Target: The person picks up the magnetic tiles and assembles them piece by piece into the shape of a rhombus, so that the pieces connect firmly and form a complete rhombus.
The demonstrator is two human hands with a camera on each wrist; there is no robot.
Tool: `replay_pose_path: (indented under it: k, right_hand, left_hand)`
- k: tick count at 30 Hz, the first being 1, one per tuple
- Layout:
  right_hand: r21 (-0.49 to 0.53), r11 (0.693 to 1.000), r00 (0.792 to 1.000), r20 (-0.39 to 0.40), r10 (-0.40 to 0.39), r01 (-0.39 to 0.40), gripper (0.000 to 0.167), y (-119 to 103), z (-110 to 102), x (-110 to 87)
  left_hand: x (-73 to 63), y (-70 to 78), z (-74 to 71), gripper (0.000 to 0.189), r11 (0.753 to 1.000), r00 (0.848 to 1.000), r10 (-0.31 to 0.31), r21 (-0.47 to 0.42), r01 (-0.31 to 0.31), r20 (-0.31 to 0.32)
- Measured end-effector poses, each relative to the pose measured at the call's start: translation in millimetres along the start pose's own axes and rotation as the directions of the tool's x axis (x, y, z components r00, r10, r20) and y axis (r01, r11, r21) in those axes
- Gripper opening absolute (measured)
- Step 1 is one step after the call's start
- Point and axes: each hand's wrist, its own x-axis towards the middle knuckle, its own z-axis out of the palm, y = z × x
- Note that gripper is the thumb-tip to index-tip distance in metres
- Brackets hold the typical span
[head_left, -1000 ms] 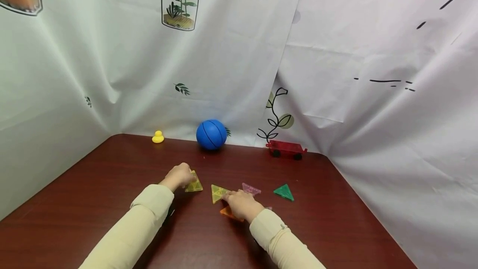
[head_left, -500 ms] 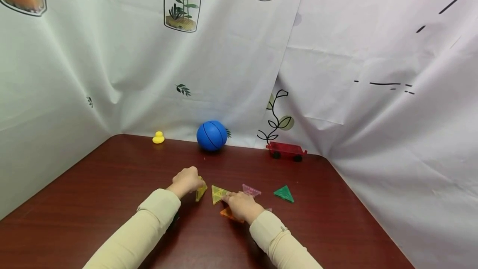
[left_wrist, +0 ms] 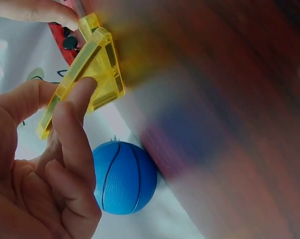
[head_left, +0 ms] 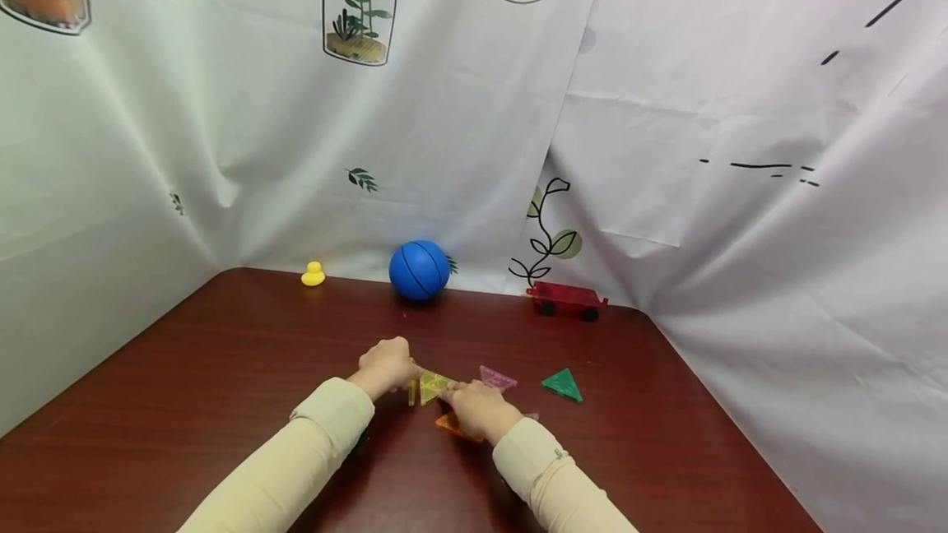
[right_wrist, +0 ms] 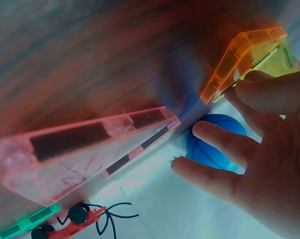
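Observation:
My left hand (head_left: 388, 364) pinches a yellow triangular magnetic tile (left_wrist: 70, 82) between thumb and fingers and holds it on edge. Its lower edge is close to the left side of a second yellow triangular tile (head_left: 432, 387), which lies flat on the table. My right hand (head_left: 483, 410) touches the right corner of that flat tile with thumb and index finger; the other fingers (right_wrist: 210, 179) are stretched out straight. An orange triangular tile (head_left: 452, 424) lies partly hidden under my right hand. Beyond that hand is a pink triangular tile (head_left: 498, 378).
A green triangular tile (head_left: 564, 385) lies to the right on the dark red table (head_left: 652, 451). Another pale tile (head_left: 532, 415) peeks out by the right wrist. Along the back edge stand a yellow duck (head_left: 313, 274), a blue ball (head_left: 419, 270) and a red wagon (head_left: 567, 298).
My left hand has moved right, bringing its yellow tile beside the flat yellow one and turning it edge-on to the head view. The right hand has stayed in place.

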Motion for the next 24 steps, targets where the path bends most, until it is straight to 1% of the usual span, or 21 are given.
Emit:
replay_pose_path:
  k: [8, 12, 16, 18, 19, 22, 24]
  right_hand:
    - [0.003, 1.000, 1.000, -0.003, 0.001, -0.001, 0.045, 0, 1, 1.0]
    - [0.001, 1.000, 1.000, -0.005, 0.002, -0.002, 0.046, 1, -1, 1.3]
    - [0.008, 1.000, 1.000, 0.000, 0.002, -0.002, 0.039, 3, -3, 1.9]
    - [0.017, 1.000, 1.000, -0.018, 0.002, -0.001, 0.036, 6, -4, 2.2]
    - [0.024, 1.000, 0.999, -0.033, 0.005, -0.004, 0.037, 7, -5, 2.7]
    - [0.065, 0.998, 0.996, -0.089, 0.023, -0.017, 0.033, 12, -7, 3.7]
    - [0.102, 0.994, 0.994, -0.097, 0.044, -0.034, 0.029, 15, -9, 4.6]
  left_hand:
    - [-0.1, 8.8, 2.2, 0.023, 1.000, 1.000, 0.014, -0.005, -0.014, 0.015]
    - [0.5, 8.5, 2.3, 0.025, 1.000, 1.000, 0.021, -0.005, -0.021, 0.009]
    - [2.2, 7.0, 2.0, 0.028, 0.999, 0.999, 0.032, -0.008, -0.032, 0.000]
    - [2.6, 6.7, 1.7, 0.029, 0.999, 0.999, 0.035, -0.008, -0.035, 0.001]
    - [2.7, 6.7, 1.7, 0.030, 0.999, 0.999, 0.035, -0.007, -0.035, 0.001]
    - [2.0, 7.6, 1.9, 0.030, 1.000, 1.000, 0.024, -0.005, -0.023, 0.010]
    - [1.4, 8.1, 2.2, 0.029, 1.000, 1.000, 0.014, -0.003, -0.014, 0.016]
